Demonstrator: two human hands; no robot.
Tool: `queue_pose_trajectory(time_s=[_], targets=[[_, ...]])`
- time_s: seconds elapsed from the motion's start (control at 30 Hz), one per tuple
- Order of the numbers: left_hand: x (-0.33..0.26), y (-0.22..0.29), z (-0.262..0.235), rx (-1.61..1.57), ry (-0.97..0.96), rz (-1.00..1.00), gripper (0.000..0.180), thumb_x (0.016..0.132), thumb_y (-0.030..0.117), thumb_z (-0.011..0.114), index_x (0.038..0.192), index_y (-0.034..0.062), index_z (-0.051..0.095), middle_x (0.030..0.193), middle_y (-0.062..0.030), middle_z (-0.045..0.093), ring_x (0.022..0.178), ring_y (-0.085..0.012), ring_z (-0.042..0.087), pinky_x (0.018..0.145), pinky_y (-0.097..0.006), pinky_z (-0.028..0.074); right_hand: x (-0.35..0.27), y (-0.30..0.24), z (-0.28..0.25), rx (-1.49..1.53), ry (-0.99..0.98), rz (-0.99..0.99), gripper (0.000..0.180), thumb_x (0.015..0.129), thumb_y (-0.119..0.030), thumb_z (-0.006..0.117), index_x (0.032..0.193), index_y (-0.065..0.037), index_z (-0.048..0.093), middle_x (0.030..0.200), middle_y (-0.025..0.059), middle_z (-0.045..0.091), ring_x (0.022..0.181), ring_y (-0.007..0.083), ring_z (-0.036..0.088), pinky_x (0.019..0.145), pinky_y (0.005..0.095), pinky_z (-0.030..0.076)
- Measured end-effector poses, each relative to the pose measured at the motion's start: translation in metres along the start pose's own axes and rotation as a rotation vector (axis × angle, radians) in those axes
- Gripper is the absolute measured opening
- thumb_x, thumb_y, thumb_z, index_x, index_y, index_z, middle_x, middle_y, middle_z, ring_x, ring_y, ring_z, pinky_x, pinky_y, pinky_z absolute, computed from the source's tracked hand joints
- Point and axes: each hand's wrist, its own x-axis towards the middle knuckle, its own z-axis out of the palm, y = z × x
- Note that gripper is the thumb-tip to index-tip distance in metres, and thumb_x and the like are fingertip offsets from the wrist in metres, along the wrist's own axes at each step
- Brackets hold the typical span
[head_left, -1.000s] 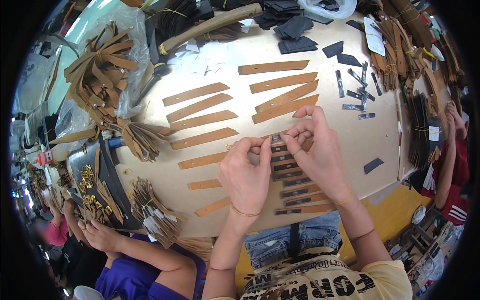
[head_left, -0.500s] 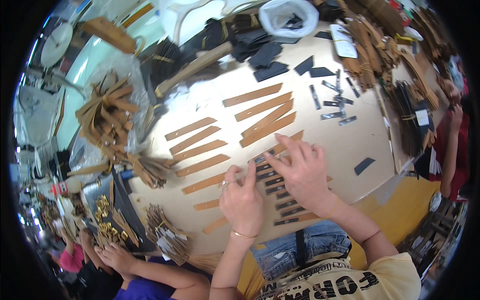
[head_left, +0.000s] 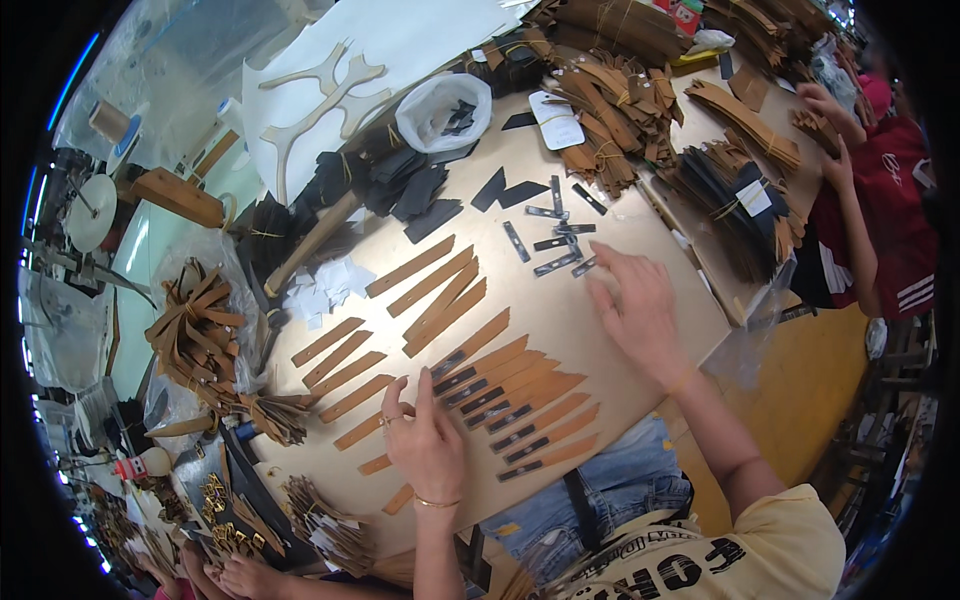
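Observation:
My left hand (head_left: 425, 455) lies low over the board with its fingers apart. Its index fingertip rests by a tan leather strip (head_left: 490, 335) that carries a small dark, shiny piece (head_left: 449, 364) near its end. Below that strip, several more tan strips (head_left: 545, 375) lie in a slanting row, most bearing a dark piece at the left end. My right hand (head_left: 640, 310) is at the right, fingers spread, thumb apart. Its fingertips reach the edge of a loose pile of small dark strips (head_left: 556, 243); nothing shows held in it.
More tan strips with holes (head_left: 410, 265) lie left of centre. White paper scraps (head_left: 328, 288), black leather pieces (head_left: 415, 195) and a white lined tub (head_left: 443, 112) stand farther back. Bundles of brown strips (head_left: 200, 330) flank the board (head_left: 690, 345). A person in a red shirt (head_left: 890, 200) works at the right.
My right hand has left the strips beside my left hand and moved right and away to the loose dark pieces. My left hand stays by the strip row. The view has shifted.

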Motion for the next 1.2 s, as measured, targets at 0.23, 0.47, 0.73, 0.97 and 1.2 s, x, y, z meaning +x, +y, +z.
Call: queue_pose_trajectory(time_s=[0.23, 0.47, 0.73, 0.97, 1.2], targets=[[0.004, 0.043, -0.007, -0.189, 0.092, 0.112, 0.039, 0.082, -0.001, 0.07, 0.12, 0.0075, 0.069, 0.121, -0.0136, 0.059, 0.078, -0.0216, 0.063, 0.067, -0.033, 0.051, 0.027, 0.024, 0.016, -0.304, 0.038, -0.357, 0.058, 0.084, -0.008, 0.067, 0.14, -0.009, 0.053, 0.078, 0.0001, 0.064, 0.076, 0.015, 0.062, 0.091, 0.0373, 0.041], [0.011, 0.067, -0.009, -0.606, -0.101, 0.028, 0.029, 0.088, -0.001, 0.067, 0.117, 0.0033, 0.069, 0.107, -0.0109, 0.064, 0.079, -0.0171, 0.064, 0.065, -0.029, 0.052, 0.022, 0.025, -0.009, 0.598, 0.007, 0.327, 0.068, 0.079, -0.004, 0.071, 0.142, -0.005, 0.045, 0.079, 0.0022, 0.07, 0.078, 0.0102, 0.065, 0.087, 0.0316, 0.046], [0.065, 0.108, 0.022, -0.958, -0.311, -0.206, 0.035, 0.085, 0.015, 0.077, 0.115, -0.0009, 0.069, 0.099, -0.011, 0.066, 0.077, -0.0182, 0.061, 0.069, -0.03, 0.051, 0.008, 0.003, -0.035, 0.939, -0.053, 0.451, 0.066, 0.082, -0.001, 0.068, 0.142, -0.001, 0.04, 0.089, 0.0063, 0.073, 0.083, 0.011, 0.066, 0.081, 0.0271, 0.051], [0.1, 0.139, 0.045, -0.754, -0.23, 0.013, 0.033, 0.086, 0.022, 0.077, 0.11, -0.0005, 0.073, 0.098, -0.0112, 0.069, 0.075, -0.0127, 0.062, 0.06, -0.022, 0.047, 0.002, 0.001, -0.049, 0.166, 0.061, -0.27, 0.061, 0.08, -0.002, 0.072, 0.136, -0.008, 0.049, 0.085, -0.001, 0.071, 0.077, 0.0153, 0.065, 0.082, 0.033, 0.044], [0.087, 0.127, 0.041, -1.48, -0.481, -0.409, 0.031, 0.102, 0.018, 0.059, 0.124, -0.0017, 0.067, 0.109, -0.006, 0.07, 0.085, -0.0103, 0.063, 0.073, -0.024, 0.051, -0.003, 0.025, -0.062, 0.194, 0.11, -0.192, 0.05, 0.08, -0.005, 0.074, 0.127, -0.01, 0.059, 0.087, 0.0004, 0.069, 0.074, 0.0195, 0.063, 0.083, 0.0366, 0.044]])
